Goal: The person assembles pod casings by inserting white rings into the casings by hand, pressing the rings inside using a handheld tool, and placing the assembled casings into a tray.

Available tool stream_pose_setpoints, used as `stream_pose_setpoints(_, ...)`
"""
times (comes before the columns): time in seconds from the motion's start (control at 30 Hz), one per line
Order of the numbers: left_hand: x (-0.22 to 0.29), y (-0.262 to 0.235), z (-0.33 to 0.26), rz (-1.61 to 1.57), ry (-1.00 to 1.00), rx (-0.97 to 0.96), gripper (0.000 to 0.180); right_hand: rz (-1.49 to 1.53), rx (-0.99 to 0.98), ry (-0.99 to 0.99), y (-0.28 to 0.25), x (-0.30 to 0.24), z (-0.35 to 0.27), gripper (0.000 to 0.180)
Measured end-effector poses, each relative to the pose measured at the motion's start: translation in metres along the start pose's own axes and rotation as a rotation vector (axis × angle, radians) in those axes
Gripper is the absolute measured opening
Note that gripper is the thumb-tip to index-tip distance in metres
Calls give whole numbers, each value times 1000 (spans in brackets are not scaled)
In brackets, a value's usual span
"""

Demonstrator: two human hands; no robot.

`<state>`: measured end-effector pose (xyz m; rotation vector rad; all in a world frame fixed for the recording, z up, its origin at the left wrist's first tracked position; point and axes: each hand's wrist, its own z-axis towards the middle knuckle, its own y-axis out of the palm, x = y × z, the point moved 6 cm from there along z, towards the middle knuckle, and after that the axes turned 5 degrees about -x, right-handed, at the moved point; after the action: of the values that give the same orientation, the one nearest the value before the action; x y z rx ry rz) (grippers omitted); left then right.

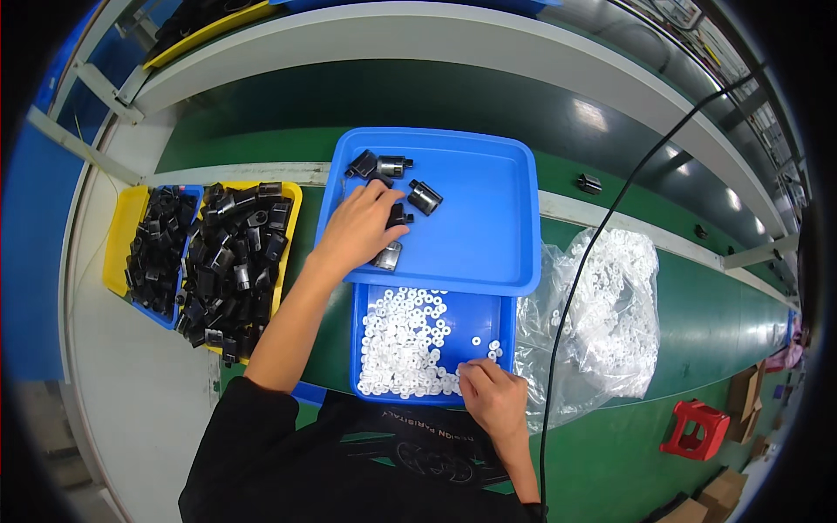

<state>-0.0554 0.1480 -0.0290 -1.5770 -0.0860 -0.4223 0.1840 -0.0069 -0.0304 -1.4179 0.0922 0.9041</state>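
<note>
My left hand (359, 225) reaches into the left side of the upper blue tray (479, 209). Its thumb and fingers close round a black cylindrical part (398, 216), partly hidden by the hand. Several similar black parts lie around it, one loose black cylinder (425, 198) just to the right. Below, the lower blue tray (506, 322) holds many small white rings (397, 344), heaped mostly at its left. My right hand (495, 397) is at that tray's near right corner, fingertips pinched together beside the rings. Whatever is between those fingertips is too small to make out.
To the left, a yellow bin (292, 218) and a smaller blue bin (166, 318) are full of black parts. A clear plastic bag of white rings (619, 305) lies at the right. A black cable (571, 296) hangs across. A red stool (697, 430) stands at lower right.
</note>
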Motion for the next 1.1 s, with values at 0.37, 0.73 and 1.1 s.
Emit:
stream_pose_setpoints(0.37, 33, -17, -37, -1386, -57, 69, 43, 112, 13, 49, -4, 4, 11, 17)
stream_pose_setpoints(0.73, 71, 25, -70, -2175, 219, -116, 35, 162, 21, 21, -23, -5, 37, 27)
stream_pose_setpoints(1.1, 82, 28, -79, -1985, 382, -160, 27, 351, 192, -159, -73, -40, 56, 33)
